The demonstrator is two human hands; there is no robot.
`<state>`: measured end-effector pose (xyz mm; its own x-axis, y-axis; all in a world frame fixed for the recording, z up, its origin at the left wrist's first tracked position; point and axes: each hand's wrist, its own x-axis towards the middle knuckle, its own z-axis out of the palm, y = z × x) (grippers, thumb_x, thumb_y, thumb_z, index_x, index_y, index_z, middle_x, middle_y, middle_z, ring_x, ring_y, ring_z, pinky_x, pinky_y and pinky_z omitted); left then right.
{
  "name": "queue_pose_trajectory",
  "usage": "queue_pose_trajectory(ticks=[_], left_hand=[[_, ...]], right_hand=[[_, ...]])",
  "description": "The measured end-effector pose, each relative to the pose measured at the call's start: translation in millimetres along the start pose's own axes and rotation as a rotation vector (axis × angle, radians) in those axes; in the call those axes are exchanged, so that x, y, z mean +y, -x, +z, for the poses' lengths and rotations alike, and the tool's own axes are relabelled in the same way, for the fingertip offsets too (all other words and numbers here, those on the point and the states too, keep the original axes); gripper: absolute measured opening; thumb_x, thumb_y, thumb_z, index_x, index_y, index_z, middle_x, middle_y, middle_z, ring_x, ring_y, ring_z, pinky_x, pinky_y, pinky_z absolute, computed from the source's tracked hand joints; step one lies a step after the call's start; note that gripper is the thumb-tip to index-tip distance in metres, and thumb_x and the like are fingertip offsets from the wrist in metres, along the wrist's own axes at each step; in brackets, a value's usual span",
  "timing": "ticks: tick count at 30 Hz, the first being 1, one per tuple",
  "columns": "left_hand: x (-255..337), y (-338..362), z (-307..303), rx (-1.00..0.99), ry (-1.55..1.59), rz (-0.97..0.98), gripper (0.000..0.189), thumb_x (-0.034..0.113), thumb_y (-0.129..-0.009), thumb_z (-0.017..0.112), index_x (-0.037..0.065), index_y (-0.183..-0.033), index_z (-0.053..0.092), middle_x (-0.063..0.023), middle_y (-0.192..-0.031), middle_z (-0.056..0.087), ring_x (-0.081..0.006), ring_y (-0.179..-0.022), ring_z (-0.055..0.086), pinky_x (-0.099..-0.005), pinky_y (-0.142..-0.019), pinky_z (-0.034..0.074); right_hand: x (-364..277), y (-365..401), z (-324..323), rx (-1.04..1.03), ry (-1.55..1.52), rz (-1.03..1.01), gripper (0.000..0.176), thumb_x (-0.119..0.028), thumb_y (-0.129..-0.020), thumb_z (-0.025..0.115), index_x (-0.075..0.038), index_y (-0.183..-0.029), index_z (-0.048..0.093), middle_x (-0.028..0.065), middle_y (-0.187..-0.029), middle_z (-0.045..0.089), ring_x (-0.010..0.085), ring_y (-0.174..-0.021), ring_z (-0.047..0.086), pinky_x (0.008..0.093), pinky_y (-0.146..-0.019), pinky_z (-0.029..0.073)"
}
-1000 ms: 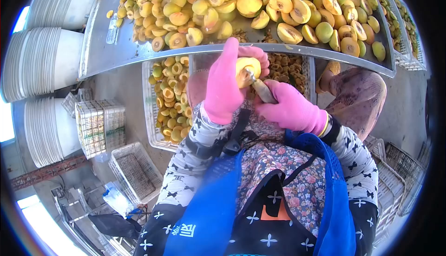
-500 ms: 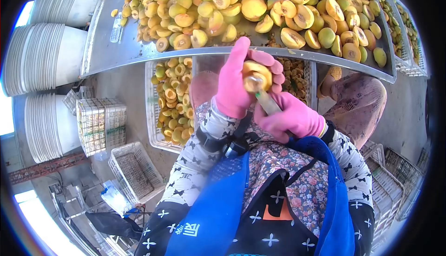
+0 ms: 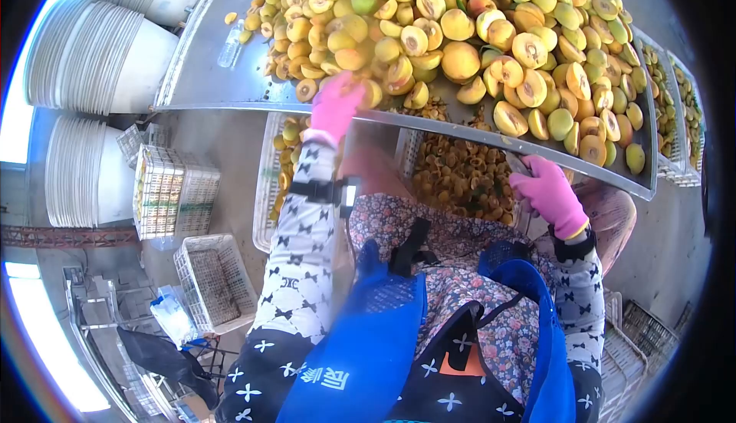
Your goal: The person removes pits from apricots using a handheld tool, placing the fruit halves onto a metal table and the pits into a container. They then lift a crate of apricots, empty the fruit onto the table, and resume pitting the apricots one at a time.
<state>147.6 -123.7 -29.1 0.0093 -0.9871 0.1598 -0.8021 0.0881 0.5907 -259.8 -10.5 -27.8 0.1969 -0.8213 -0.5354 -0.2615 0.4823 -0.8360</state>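
My left hand (image 3: 337, 108), in a pink glove, is at the front edge of the metal table (image 3: 253, 95), against the pile of yellow peach halves (image 3: 414, 41). Motion smears its fingers, and a peach half (image 3: 372, 94) lies right beside the fingertips; I cannot make out whether it is gripped. My right hand (image 3: 550, 195), gloved in pink too, is closed around a pitting tool (image 3: 517, 164) just below the table edge on the right. Only the tool's metal end shows; the fingers hide most of its handle.
Beneath the table stand a crate of peach pieces (image 3: 284, 151) and a crate of brownish scraps (image 3: 464, 174). A plastic bottle (image 3: 230, 44) lies on the table's left. White stacked tubs (image 3: 84, 55), crates (image 3: 216, 281) and a metal frame (image 3: 100, 308) stand to the left.
My hands have parted. The left has moved from my lap to the pile, without the peach half held before in plain view. The right has moved right, keeping the tool.
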Motion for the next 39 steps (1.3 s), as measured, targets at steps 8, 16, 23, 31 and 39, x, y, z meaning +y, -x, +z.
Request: queue_pose_trajectory(ticks=[8,16,23,31,39], left_hand=[[9.3,-24.0,22.5,-0.190,-0.387,0.030,0.067,0.031,-0.065,0.084,0.002,-0.121,0.060,-0.0213,-0.116,0.059,-0.0293,-0.099,0.063,-0.0373,-0.077,0.054],[36.4,-7.4,31.5,-0.067,0.245,-0.162,0.053,0.016,-0.068,0.078,0.003,-0.117,0.061,-0.0127,-0.111,0.060,-0.0246,-0.098,0.063,-0.0351,-0.077,0.054],[140.3,50.1,27.8,-0.400,0.928,-0.024,0.063,0.002,-0.080,0.070,0.005,-0.141,0.050,-0.0079,-0.117,0.059,-0.0152,-0.102,0.059,-0.0283,-0.093,0.049],[193.5,101.6,69.9,-0.108,1.368,-0.067,0.053,0.026,-0.102,0.048,-0.001,-0.146,0.036,-0.0161,-0.124,0.058,-0.0221,-0.110,0.059,-0.0330,-0.094,0.048],[180.1,97.8,54.1,-0.255,1.248,0.113,0.044,0.022,-0.104,0.041,-0.004,-0.140,0.042,-0.0161,-0.120,0.059,-0.0253,-0.108,0.061,-0.0361,-0.092,0.051]], right_hand=[[5.4,20.9,-8.8,0.097,0.297,0.044,0.032,-0.023,-0.086,0.066,0.002,-0.106,0.061,0.0109,-0.072,0.064,0.0184,-0.055,0.061,0.0326,-0.052,0.048],[11.3,16.9,9.3,0.045,0.204,-0.238,0.041,-0.024,-0.084,0.069,0.001,-0.116,0.060,0.0181,-0.088,0.068,0.0290,-0.082,0.067,0.0368,-0.073,0.052],[-30.8,18.7,44.9,0.301,0.008,-0.440,0.044,-0.021,-0.080,0.076,-0.002,-0.117,0.060,0.0075,-0.084,0.067,0.0130,-0.072,0.062,0.0296,-0.069,0.052],[-42.8,14.8,74.1,-0.023,-0.715,-0.267,0.033,-0.023,-0.089,0.073,-0.001,-0.108,0.058,0.0041,-0.078,0.064,0.0125,-0.054,0.057,0.0263,-0.048,0.042],[-38.3,33.5,53.7,0.453,0.612,-0.901,0.023,-0.019,-0.086,0.066,-0.008,-0.101,0.055,0.0133,-0.082,0.062,0.0336,-0.071,0.065,0.0445,-0.063,0.050]])
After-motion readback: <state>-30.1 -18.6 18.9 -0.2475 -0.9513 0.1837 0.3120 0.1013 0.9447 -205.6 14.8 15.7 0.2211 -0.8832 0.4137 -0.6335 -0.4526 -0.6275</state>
